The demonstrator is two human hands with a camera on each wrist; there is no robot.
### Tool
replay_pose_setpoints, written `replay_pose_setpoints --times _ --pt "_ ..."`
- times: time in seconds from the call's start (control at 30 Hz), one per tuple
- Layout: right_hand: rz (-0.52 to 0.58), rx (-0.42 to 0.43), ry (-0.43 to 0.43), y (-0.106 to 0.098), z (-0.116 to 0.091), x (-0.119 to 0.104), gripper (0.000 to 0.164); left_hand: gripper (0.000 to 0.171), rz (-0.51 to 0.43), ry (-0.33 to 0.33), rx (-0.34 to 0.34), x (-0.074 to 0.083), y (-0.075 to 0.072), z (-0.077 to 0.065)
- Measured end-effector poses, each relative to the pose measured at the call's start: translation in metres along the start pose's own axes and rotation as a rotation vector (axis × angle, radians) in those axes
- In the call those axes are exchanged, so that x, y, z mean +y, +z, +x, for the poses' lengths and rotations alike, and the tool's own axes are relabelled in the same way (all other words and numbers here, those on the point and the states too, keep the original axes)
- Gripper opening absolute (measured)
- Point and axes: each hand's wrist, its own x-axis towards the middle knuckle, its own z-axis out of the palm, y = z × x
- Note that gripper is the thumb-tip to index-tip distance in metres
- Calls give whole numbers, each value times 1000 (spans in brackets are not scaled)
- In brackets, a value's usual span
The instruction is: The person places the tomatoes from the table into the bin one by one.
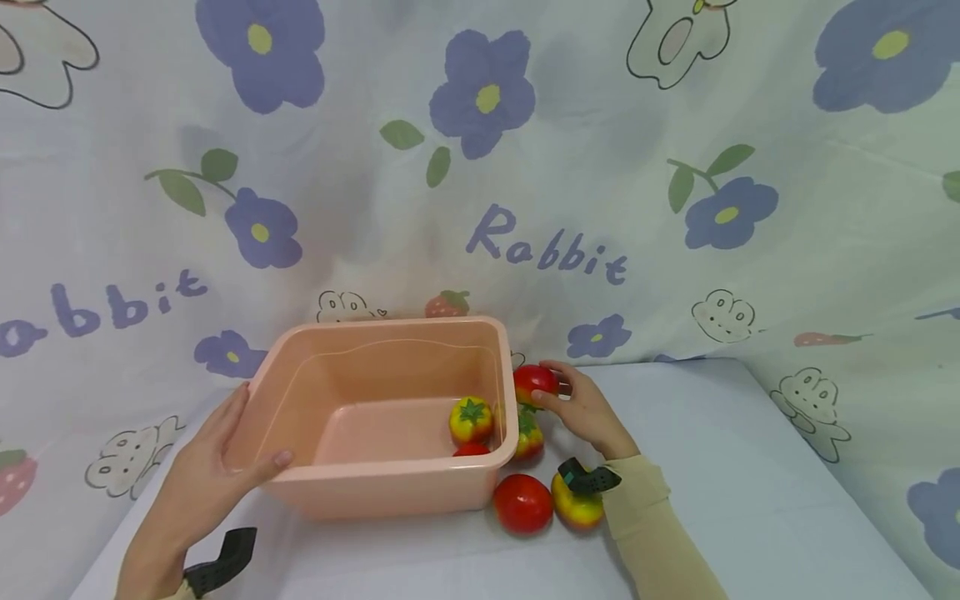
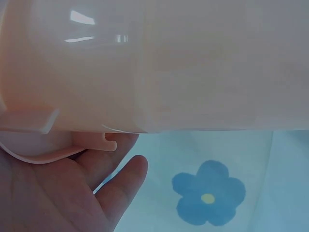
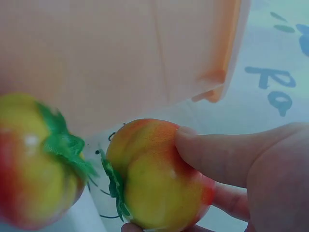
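A pink plastic bin (image 1: 382, 492) stands on the table. My left hand (image 1: 191, 475) grips its left end, the thumb over the front rim and the fingers along the outside; in the left wrist view the palm lies under the rim's lip (image 2: 29, 120). Beyond the bin's right wall, my right hand (image 1: 588, 414) pinches a red and yellow tomato (image 3: 149, 179) between thumb and fingers, its green leaves pointing away from the palm. Another leafy tomato (image 1: 528, 437) lies just nearer, against the bin's right side. Inside the bin are a yellow-red tomato (image 1: 471, 419) and a partly hidden red one (image 1: 471, 449).
Near the bin's front right corner lie a red tomato (image 1: 522, 504) and a yellow-red tomato (image 1: 579, 504), the latter partly behind the right wrist's strap. A printed curtain (image 1: 570, 183) hangs behind the white table (image 1: 720, 500) and along its sides.
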Motion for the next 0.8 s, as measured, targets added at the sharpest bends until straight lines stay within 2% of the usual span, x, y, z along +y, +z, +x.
replay_pose_setpoints --times 0.3,0.67,0.8 --pt "-5 2 -20 -6 -8 -16 63 105 -9 -1 -3 0 -1 0" --pt "28 23 -124 -13 -20 -32 63 105 0 -11 -3 1 -1 1" --pt "31 51 -168 -15 -25 -37 62 104 -10 9 5 -1 0 0"
